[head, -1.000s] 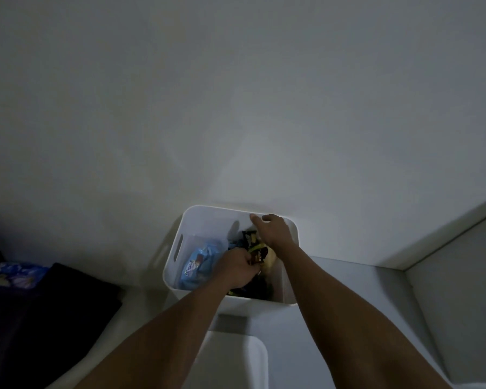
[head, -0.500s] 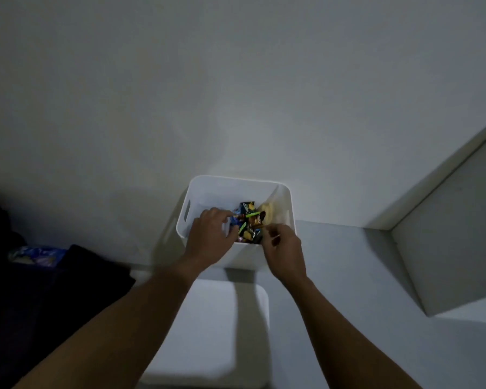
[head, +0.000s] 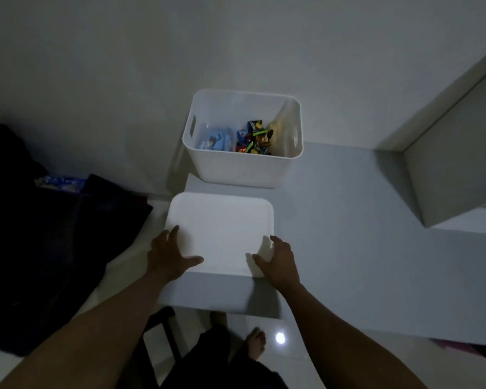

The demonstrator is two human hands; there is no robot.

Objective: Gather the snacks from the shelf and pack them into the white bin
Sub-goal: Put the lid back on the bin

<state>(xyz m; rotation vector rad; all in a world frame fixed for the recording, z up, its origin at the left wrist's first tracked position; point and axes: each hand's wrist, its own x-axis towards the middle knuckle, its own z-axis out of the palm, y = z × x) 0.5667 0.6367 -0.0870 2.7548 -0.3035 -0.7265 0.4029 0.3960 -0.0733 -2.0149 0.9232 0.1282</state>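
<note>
Resting on lid [head: 222, 226] side edges, left hand [head: 167, 258], right hand [head: 278, 261], fingers [head: 175, 231] spread (bin [head: 244, 171] beyond)

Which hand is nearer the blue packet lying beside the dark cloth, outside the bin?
Left. The left hand rests at the white lid's left edge, just right of and below the packet; the right hand sits at the lid's right edge, farther away.

Both forearms rise from the lower corners toward mid-frame. The left hand [head: 170, 256] and right hand [head: 278, 259] are level, apart, fingers spread, thumbs pointing inward toward each other.
</note>
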